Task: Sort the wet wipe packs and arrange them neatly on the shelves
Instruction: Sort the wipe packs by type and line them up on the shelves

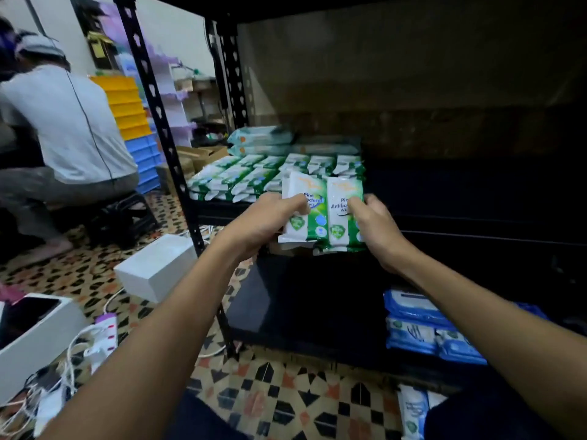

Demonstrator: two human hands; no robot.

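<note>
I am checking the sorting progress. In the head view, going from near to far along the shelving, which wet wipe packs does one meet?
Blue packs on the bottom shelf → two green packs in the hands → rows of green packs → pale packs at the back.

To the left of the grip, well apart, a person in a pale shirt [70, 122] crouches on a black stool [122, 214], back to the camera. Beyond that person stand stacked yellow bins [127, 103] over blue bins [144, 160]. Below and left of the grip a white box [155, 268] lies on the patterned tile floor [286, 385]. Farther left and lower, a white power strip [106, 335] sits among tangled white cables [38, 398], beside an open white box [35, 338].
</note>
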